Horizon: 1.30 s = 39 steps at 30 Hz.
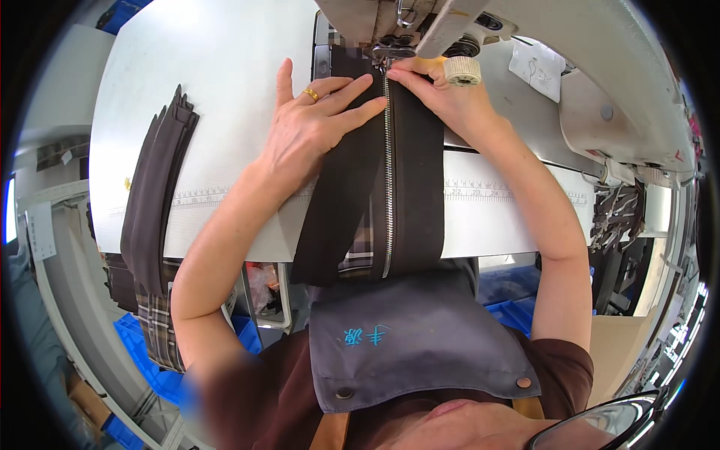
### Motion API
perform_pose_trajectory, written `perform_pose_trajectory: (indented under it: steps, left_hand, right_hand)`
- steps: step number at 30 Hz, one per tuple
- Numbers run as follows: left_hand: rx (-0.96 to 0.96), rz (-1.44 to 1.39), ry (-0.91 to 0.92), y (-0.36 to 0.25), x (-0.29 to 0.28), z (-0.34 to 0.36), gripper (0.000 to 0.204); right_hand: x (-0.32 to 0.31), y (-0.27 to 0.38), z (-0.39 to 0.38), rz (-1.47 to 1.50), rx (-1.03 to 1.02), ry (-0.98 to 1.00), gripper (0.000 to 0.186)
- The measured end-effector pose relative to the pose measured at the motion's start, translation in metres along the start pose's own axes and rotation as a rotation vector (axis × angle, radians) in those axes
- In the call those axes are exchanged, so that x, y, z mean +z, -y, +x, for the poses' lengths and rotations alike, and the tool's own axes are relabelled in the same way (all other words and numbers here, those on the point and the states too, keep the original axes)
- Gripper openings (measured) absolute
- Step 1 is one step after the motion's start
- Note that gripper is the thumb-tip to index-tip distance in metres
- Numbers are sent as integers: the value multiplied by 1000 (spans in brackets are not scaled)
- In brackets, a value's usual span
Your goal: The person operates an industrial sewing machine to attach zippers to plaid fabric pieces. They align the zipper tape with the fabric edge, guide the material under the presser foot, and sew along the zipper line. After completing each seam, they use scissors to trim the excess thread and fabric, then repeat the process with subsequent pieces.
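A long dark fabric piece (pixel 420 195) lies on the white sewing table and hangs over its near edge. Down its middle runs a metal-toothed zipper (pixel 388 165), its upper end at the presser foot (pixel 383 63) of the sewing machine. My left hand (pixel 311 124), with a gold ring, rests flat on the fabric left of the zipper, fingers spread and fingertips near the teeth. Right beside the foot, my right hand (pixel 454 101) pinches the zipper's edge between thumb and forefinger; its other fingers are partly hidden behind the machine. Plaid cloth (pixel 360 251) shows under the fabric's lower part.
The sewing machine's arm (pixel 600 67) and white knob (pixel 462 70) overhang the right hand. A stack of dark fabric strips (pixel 159 172) drapes over the table's left edge. A printed ruler scale (pixel 480 189) crosses the table. Blue bins (pixel 146 352) stand below.
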<state>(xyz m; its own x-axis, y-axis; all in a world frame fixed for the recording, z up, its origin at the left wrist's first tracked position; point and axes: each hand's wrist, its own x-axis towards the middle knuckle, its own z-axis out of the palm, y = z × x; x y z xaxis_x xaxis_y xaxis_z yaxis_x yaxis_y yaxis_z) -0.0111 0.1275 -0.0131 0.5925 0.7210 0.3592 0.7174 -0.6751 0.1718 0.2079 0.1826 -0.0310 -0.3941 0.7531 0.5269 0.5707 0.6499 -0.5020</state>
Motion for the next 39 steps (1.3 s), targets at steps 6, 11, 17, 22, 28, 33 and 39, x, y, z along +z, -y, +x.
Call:
perform_pose_trajectory:
  steps: [6, 11, 17, 22, 28, 33, 39]
  left_hand:
    - [-4, -18, 38, -1, -3, 0, 55]
    - [-41, -75, 53, -6, -6, -1, 59]
    - [-38, -76, 40, -1, -4, 1, 59]
    - [-25, -72, 62, -2, -5, -1, 59]
    - [-40, -96, 61, -3, -7, -2, 61]
    - [-40, -62, 30, 1, -4, 4, 58]
    - [-34, -55, 18, 8, 1, 12, 57]
  right_hand:
    - [-2, 4, 2, -59, -64, -33, 16]
    - [1, 3, -1, -77, -37, -49, 14]
    - [-7, 8, -3, -94, 159, 140, 18]
    - [-5, 4, -3, -96, 89, 124, 18]
    - [-2, 6, -4, -164, 31, 72, 20]
    - [-6, 0, 4, -219, -122, -18, 13]
    - [-6, -17, -10, -396, -158, 34, 31]
